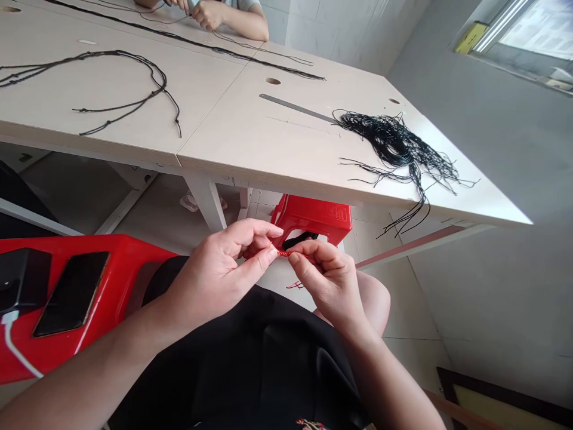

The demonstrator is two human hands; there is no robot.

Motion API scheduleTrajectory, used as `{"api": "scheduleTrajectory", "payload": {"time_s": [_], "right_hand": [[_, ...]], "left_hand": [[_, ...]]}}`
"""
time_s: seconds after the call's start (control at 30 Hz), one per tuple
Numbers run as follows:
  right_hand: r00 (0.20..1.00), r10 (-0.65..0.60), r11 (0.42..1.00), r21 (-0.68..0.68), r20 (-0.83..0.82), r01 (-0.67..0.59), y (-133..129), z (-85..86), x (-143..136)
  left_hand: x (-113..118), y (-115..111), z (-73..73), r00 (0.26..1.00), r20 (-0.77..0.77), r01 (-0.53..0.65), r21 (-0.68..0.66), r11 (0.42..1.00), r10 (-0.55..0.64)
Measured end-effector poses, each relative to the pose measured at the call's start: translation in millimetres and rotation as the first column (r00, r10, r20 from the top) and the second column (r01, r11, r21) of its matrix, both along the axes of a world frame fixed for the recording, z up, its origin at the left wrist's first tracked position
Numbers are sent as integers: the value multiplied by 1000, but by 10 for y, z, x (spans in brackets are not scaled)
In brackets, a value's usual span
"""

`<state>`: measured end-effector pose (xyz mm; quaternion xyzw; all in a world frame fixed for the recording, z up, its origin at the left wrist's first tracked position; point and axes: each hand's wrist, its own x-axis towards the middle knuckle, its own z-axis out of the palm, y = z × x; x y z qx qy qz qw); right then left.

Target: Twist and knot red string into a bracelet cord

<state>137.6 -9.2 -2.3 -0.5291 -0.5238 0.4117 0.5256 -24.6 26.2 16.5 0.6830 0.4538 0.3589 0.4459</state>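
Note:
Between my two hands runs a short stretch of twisted red cord [283,254], held above my lap in front of the table edge. My left hand [233,260] pinches one end of this stretch between thumb and fingers. Close beside it, my right hand [326,275] pinches the other end, thumb against the index finger. Thin red strands [295,285] hang below, near the right hand. The rest of the cord is hidden by my fingers.
On the table [215,143] lie a bundle of black cords [394,140], a metal ruler [295,107] and knotted black cords [156,92]. A red stool [317,212] stands beneath. At left, another red stool [129,263] holds a phone [71,292]. Another person's hands [208,13] work across the table.

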Motion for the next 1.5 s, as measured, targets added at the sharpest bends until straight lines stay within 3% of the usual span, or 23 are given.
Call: {"api": "scheduleTrajectory", "payload": {"time_s": [0.13,0.3,0.43,0.63,0.83,0.93,1.07,1.27,1.37,1.5], "right_hand": [[998,-14,1000,16,64,13,11,12,6],[1000,24,1000,-15,-2,-24,11,-53,38],[998,55,997,-60,-18,-56,15,-48,49],[987,83,996,1,138,-84,-13,3,60],[955,118,993,-27,273,-115,-9,8,121],[938,100,995,-12,332,-102,11,3,210],[915,60,998,-18,399,-58,-15,-38,511],[893,-15,984,-153,450,94,-293,-163,1302],[924,-54,945,-280,379,170,-481,-346,1685],[963,-104,863,-459,249,211,-643,-756,1957]], "left_hand": [[-7,38,-20,997,58,56,-100,993,-50],[-35,75,-41,982,160,137,-270,953,-96],[-44,89,-36,973,216,149,-309,939,-84],[23,115,-43,988,71,150,-211,966,-138],[39,152,-108,970,-236,91,105,990,-65],[10,180,-141,964,-264,48,47,998,-34],[-68,233,-210,984,-177,-10,-181,984,-22],[44,269,-436,998,-62,6,-375,927,-32],[234,232,-635,997,-20,56,-493,868,-76],[472,123,-884,987,0,130,-602,788,-163]]}}
